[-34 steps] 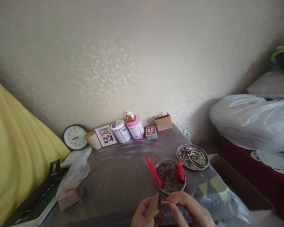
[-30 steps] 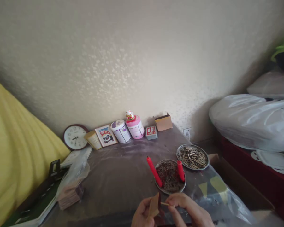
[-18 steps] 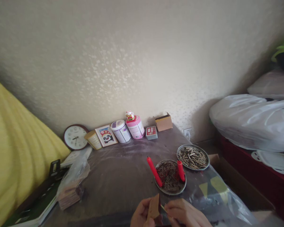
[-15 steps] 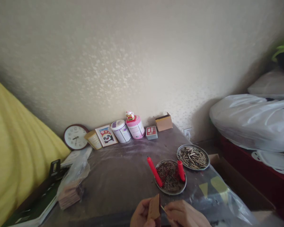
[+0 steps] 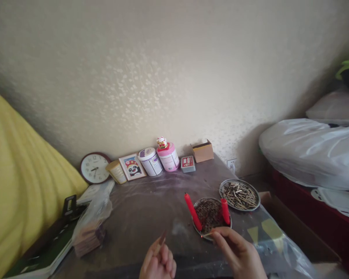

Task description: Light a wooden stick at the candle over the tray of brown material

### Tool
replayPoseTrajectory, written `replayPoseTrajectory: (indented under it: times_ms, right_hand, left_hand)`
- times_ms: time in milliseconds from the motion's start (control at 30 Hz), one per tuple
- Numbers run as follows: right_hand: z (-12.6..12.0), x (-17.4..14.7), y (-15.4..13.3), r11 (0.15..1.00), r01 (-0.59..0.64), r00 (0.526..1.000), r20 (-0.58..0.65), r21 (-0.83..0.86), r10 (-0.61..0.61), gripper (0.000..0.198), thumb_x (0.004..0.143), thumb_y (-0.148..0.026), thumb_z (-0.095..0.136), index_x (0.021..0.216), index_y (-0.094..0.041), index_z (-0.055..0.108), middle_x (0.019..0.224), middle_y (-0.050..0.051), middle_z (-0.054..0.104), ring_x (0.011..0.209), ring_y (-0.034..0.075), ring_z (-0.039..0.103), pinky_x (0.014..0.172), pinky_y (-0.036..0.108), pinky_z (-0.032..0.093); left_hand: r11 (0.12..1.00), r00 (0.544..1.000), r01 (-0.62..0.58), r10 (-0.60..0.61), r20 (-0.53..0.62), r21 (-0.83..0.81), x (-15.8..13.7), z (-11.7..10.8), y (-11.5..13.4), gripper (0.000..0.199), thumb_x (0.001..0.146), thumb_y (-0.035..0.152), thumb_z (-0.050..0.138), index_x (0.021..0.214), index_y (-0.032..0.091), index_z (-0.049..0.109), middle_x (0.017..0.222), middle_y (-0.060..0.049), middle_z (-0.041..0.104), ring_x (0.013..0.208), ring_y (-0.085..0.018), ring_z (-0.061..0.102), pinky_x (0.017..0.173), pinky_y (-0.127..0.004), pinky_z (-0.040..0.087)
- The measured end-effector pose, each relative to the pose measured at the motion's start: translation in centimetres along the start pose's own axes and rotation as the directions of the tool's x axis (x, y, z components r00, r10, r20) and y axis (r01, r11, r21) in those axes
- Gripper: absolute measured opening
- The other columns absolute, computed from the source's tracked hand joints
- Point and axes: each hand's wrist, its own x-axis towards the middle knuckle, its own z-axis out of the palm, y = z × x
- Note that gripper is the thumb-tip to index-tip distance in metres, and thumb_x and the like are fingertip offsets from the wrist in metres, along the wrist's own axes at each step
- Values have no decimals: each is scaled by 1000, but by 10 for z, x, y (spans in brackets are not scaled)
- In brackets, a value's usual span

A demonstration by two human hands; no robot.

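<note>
A round metal dish point(image 5: 224, 228) sits near the front of the table point(image 5: 145, 209), filled with dark burnt bits, and two red candles stand in it: a left candle point(image 5: 192, 211) that leans leftward and a right candle point(image 5: 225, 211) that is nearly upright. Just behind it to the right, a second metal dish point(image 5: 257, 197) holds a heap of spent matchsticks. Along the wall stand a white tub point(image 5: 150, 161), a pink tub point(image 5: 168, 157) with a small figurine on its lid, a small printed box point(image 5: 187, 163) and an open cardboard box point(image 5: 203, 151) whose inside cannot be seen.

The right hand point(image 5: 240, 254) pinches a match point(image 5: 207, 234) between thumb and forefinger; the match tip glows with a small red spark at the near rim of the candle dish, below the left candle. The left hand point(image 5: 158, 262) is closed around a matchbox point(image 5: 159, 240), held edge-on, apart from the right hand.

The table's centre and left middle lie bare between the hands and the row at the wall. A plastic bag point(image 5: 91, 223) of stacked things sits at the left edge, and clear plastic film hangs over the right front corner.

Both hands are cut off by the lower frame edge, and the matchbox is blurred. A clock point(image 5: 93, 167) and a panda picture point(image 5: 132, 167) lean against the wall.
</note>
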Motion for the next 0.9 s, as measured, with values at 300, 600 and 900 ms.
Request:
replayPoseTrajectory:
  times_ms: [300, 600, 900]
  right_hand:
    - [-10, 5, -17, 999, -30, 1000, -4, -32, 30, 30, 88, -45, 52, 74, -23, 67, 69, 1, 69, 65, 17, 64, 59, 16, 49]
    - [-12, 3, -22, 997, -39, 999, -22, -68, 37, 32, 86, -47, 53, 71, -23, 68, 69, 2, 70, 64, 19, 65, 58, 19, 51]
    - [-10, 5, -19, 999, -33, 997, -64, -27, 31, 30, 83, -48, 58, 68, -22, 67, 67, 1, 70, 64, 18, 65, 60, 18, 50]
  left_hand:
    - [996, 976, -46, 28, -217, -78, 13, -25, 14, 47, 40, 42, 90, 79, 19, 77, 51, 3, 52, 43, -9, 44, 40, -22, 39]
    - [995, 976, -11, -12, -217, -101, 15, -30, 14, 42, 37, 42, 89, 68, 18, 76, 50, 2, 52, 44, -10, 43, 39, -25, 39]
    - [999, 964, 9, -22, -265, -50, 13, -23, 17, 53, 33, 43, 90, 78, 18, 76, 51, 3, 51, 45, -11, 45, 40, -26, 39]
